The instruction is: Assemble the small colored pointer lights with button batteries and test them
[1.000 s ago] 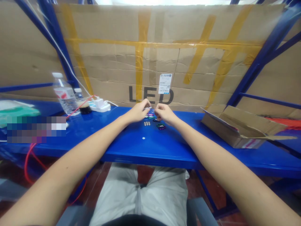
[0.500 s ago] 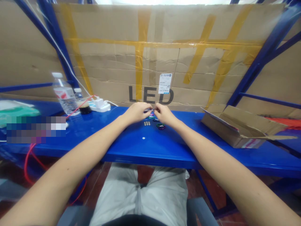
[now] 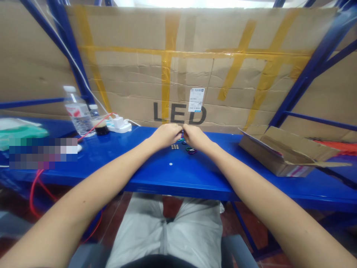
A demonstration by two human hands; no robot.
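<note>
My left hand [image 3: 167, 134] and my right hand [image 3: 193, 136] meet over the far part of the blue table [image 3: 156, 173]. Both have their fingers curled in and closed, knuckles close together. A tiny bit of something shows between them, too small and covered to name. Under and just in front of the hands lie several small coloured carabiner-like clips [image 3: 191, 150], partly hidden by my right hand. A tight group of small metallic pieces [image 3: 174, 147] sits below my left hand. Closer to me is a small white disc [image 3: 171, 164].
An open cardboard box [image 3: 290, 156] stands on the right. To the left are a water bottle [image 3: 78, 113], a small bottle with dark liquid [image 3: 100, 126] and a white power strip [image 3: 121, 127] with cables. A large cardboard sheet [image 3: 134, 82] closes off the back.
My fingers have curled in more and the hands have turned so the knuckles face up. What they hold is now more hidden. The table items have stayed put.
</note>
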